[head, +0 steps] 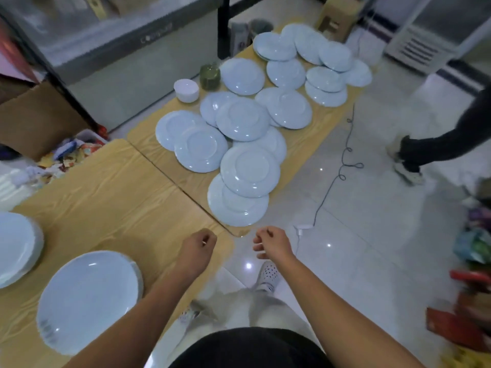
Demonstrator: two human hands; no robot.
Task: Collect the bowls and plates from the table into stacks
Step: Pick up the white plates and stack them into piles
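Both hands hover empty at the near corner where the two wooden tables meet: the left hand (198,244) over the near table (106,187) edge, the right hand (269,243) beyond it above the tiled floor (372,235), fingers loosely curled on each. Loose white plates (249,170) overlap along the far table (305,144), the nearest reaching its front edge. Two plate stacks (87,298) sit at the near table's left (one cut by the frame). A bowl stack (186,90) stands by the far table's left edge. A cable (342,166) trails across the open floor.
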